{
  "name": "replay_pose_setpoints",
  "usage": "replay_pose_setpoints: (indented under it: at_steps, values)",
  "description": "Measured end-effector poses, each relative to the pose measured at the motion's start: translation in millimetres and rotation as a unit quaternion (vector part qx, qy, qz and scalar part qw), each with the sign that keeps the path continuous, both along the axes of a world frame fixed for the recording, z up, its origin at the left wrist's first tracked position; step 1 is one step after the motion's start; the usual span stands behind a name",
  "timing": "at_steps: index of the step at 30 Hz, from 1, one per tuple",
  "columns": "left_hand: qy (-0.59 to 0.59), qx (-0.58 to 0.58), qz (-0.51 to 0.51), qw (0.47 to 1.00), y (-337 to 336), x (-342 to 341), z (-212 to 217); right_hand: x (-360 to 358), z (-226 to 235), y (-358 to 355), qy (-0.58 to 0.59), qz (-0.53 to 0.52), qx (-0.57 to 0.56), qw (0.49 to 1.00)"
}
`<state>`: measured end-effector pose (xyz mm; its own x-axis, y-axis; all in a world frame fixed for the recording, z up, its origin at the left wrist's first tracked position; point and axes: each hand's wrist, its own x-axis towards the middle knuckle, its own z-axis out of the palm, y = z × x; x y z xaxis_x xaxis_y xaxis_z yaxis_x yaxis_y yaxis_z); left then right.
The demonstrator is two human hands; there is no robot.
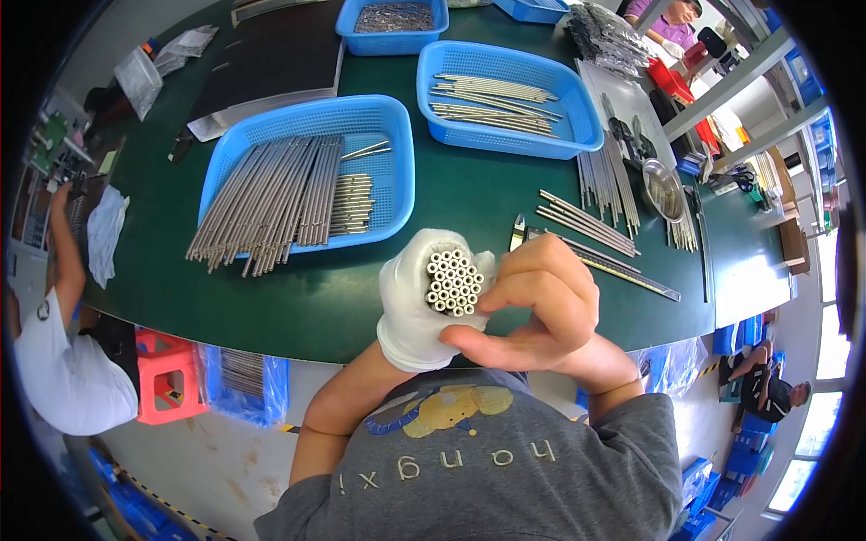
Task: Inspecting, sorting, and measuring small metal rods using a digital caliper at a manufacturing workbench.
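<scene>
A white-gloved left hand [417, 302], mine, is closed round a bundle of thin metal tubes [454, 281], whose round hollow ends face up toward me. My bare right hand [546, 302] is beside the bundle, its thumb and curled index finger apart. The index fingertip is at the bundle's right edge; whether it touches a tube I cannot tell. Just beyond this hand lies a caliper [622, 272], partly hidden by it, with several loose metal rods [591, 224] behind.
A blue basket [397, 194] at left holds many long metal rods and shorter pieces. Another blue basket [451, 140] holds thin rods; a third [361, 41] stands farther back. A metal bowl [664, 189] and tools are at right on the green table [307, 302]. Other people sit nearby.
</scene>
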<state>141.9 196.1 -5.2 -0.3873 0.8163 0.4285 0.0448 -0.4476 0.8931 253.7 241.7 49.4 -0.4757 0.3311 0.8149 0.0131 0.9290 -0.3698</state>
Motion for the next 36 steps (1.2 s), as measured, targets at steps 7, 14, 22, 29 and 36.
replay_pose_setpoints:
  at_steps: [7, 14, 22, 29, 36]
  values:
    - [-0.035, -0.03, -0.02, 0.999, -2.8, -1.9, -2.2, -4.7, -4.1, -6.4, -0.022, -0.04, -0.02, 0.999]
    - [0.024, -0.002, -0.021, 1.0, -2.0, -6.7, 1.0, -4.1, -4.0, -5.2, -0.039, -0.026, -0.024, 0.999]
    - [0.019, 0.002, -0.038, 0.999, 1.0, -10.8, -6.0, -9.4, -1.6, -6.9, -0.014, -0.043, -0.121, 0.992]
    - [0.051, 0.037, -0.089, 0.994, 1.0, -17.0, -14.4, -14.1, -0.2, -1.1, -0.001, -0.029, -0.075, 0.997]
    - [0.082, 0.03, -0.06, 0.994, 3.4, -12.6, -29.2, -23.4, -5.2, 1.3, 0.035, -0.066, -0.014, 0.997]
